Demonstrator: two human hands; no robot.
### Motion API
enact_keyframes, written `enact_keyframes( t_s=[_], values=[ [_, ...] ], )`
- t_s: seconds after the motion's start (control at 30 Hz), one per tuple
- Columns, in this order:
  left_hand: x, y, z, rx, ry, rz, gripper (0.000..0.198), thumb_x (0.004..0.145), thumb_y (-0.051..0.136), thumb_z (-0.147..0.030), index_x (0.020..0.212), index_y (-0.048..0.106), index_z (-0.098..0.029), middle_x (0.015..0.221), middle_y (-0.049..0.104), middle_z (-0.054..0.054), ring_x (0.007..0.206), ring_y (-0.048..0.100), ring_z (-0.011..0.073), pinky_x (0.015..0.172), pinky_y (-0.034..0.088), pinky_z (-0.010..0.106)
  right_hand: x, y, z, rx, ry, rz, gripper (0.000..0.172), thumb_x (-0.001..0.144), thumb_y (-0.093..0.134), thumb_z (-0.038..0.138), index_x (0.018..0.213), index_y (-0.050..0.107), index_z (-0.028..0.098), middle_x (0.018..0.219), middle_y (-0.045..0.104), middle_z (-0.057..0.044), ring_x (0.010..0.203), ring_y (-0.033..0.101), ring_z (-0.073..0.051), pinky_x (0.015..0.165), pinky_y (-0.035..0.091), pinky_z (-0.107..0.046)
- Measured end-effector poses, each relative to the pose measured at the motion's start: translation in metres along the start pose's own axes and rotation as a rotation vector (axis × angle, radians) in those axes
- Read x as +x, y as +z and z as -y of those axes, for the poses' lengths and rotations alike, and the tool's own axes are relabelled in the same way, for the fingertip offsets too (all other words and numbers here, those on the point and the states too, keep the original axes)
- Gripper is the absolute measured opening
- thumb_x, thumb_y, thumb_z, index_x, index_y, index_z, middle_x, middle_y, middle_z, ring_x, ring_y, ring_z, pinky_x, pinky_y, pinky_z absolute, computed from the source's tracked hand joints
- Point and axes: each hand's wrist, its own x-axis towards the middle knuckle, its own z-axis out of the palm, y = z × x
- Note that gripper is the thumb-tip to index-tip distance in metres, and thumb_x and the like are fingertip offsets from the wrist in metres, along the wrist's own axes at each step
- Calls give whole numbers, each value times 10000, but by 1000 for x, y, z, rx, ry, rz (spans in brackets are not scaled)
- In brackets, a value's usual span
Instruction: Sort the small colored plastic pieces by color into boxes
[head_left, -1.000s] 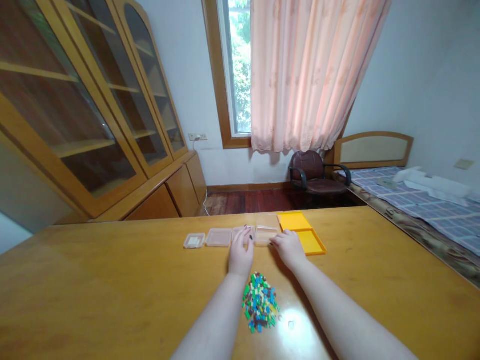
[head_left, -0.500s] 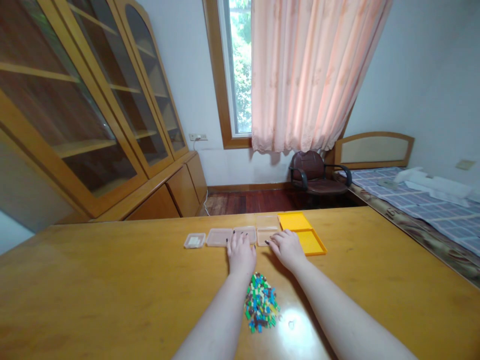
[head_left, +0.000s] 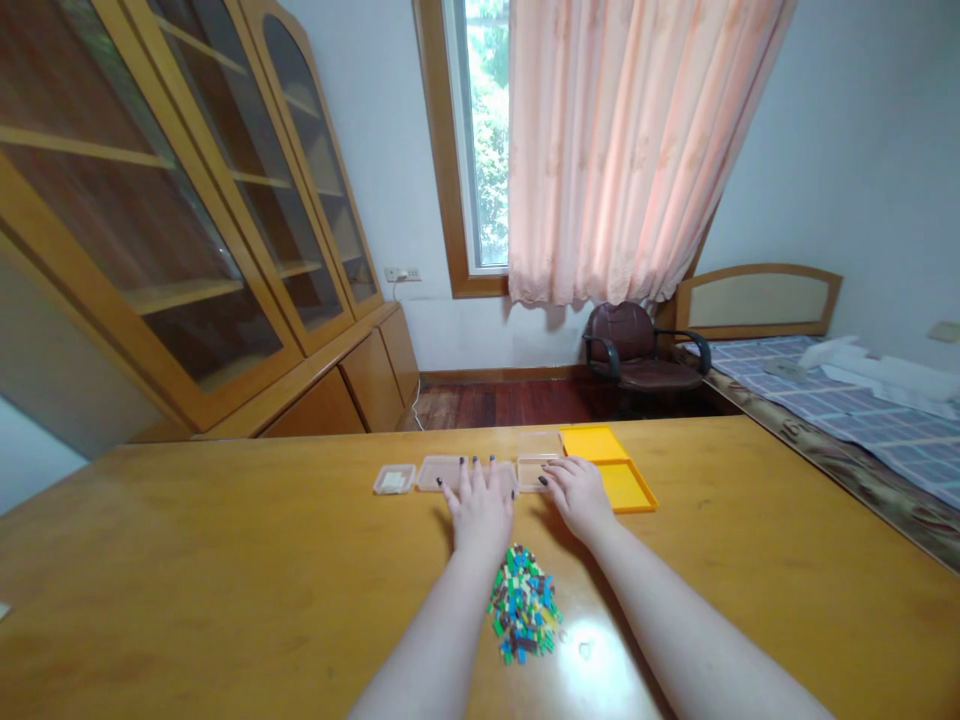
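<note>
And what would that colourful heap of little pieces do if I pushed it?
The heap of pieces would probably spread apart, since they look loose. They likely wouldn't roll much, as many look blocky. Each is probably light, being so tiny compared with the left hand.

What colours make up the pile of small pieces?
The pile: green, blue, brown, cream and yellow; head view.

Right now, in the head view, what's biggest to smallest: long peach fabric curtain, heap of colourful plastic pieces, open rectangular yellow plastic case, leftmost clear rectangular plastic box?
Curtain
Heap and yellow case: too alike to rank, since the heap is nearer
Clear box
</note>
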Motion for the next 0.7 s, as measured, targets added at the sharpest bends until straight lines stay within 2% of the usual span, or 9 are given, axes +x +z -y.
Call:
enact_keyframes(
  t_s=[0.07, 0.13, 0.27, 0.37, 0.47, 0.57, 0.7],
  values=[
    [6, 4, 10, 31, -9, 13, 646, 787, 458, -379, 1379, 275, -195, 1443, 256, 115, 1334, 115, 334, 1005, 16, 641, 0, -1, 0, 17, -4, 0, 234, 863, 467, 297, 971, 651, 202, 1010, 661, -54, 966, 533, -199, 874, 366, -351],
    [11, 12, 20, 21, 14, 61, 690, 784, 450, -438, 1392, 236, -190, 1452, 233, 103, 1339, 72, 342, 992, 0, 656, 0, -2, 1, 32, -8, -1, 235, 862, 466, 295, 974, 650, 200, 1009, 661, -57, 968, 534, -200, 880, 366, -354],
    [16, 23, 29, -39, 50, 129, 672, 786, 467, -418, 1380, 263, -180, 1411, 319, 130, 1334, 111, 338, 985, 21, 664, 1, -4, 3, 59, -9, 3, 244, 862, 462, 307, 981, 647, 200, 1004, 662, -59, 968, 536, -199, 884, 368, -358],
    [17, 20, 28, -84, 65, 78, 606, 768, 526, -348, 1331, 362, -195, 1329, 439, 137, 1319, 177, 325, 995, 4, 653, 0, -5, 4, 68, -5, 4, 259, 859, 461, 310, 1017, 634, 199, 1018, 656, -65, 981, 531, -207, 890, 368, -369],
    [15, 11, 27, -127, 68, 16, 532, 768, 537, -323, 1276, 438, -199, 1273, 492, 139, 1288, 257, 316, 1018, -15, 622, 0, -4, 4, 75, -6, 8, 272, 855, 466, 320, 1036, 626, 195, 1012, 654, -76, 979, 531, -212, 888, 373, -374],
    [13, 7, 29, -145, 86, -4, 564, 765, 538, -353, 1292, 420, -192, 1302, 459, 146, 1285, 264, 313, 1040, -10, 586, 0, -4, 4, 88, -18, 22, 274, 853, 472, 326, 1032, 626, 187, 1006, 653, -80, 974, 532, -213, 887, 374, -371],
    [13, 14, 32, -124, 117, 72, 680, 741, 540, -429, 1347, 334, -198, 1397, 340, 134, 1319, 177, 335, 1021, -14, 611, 0, -4, 4, 102, -24, 35, 268, 849, 481, 321, 1024, 628, 182, 1009, 653, -76, 969, 533, -212, 892, 371, -366]
  ],
)
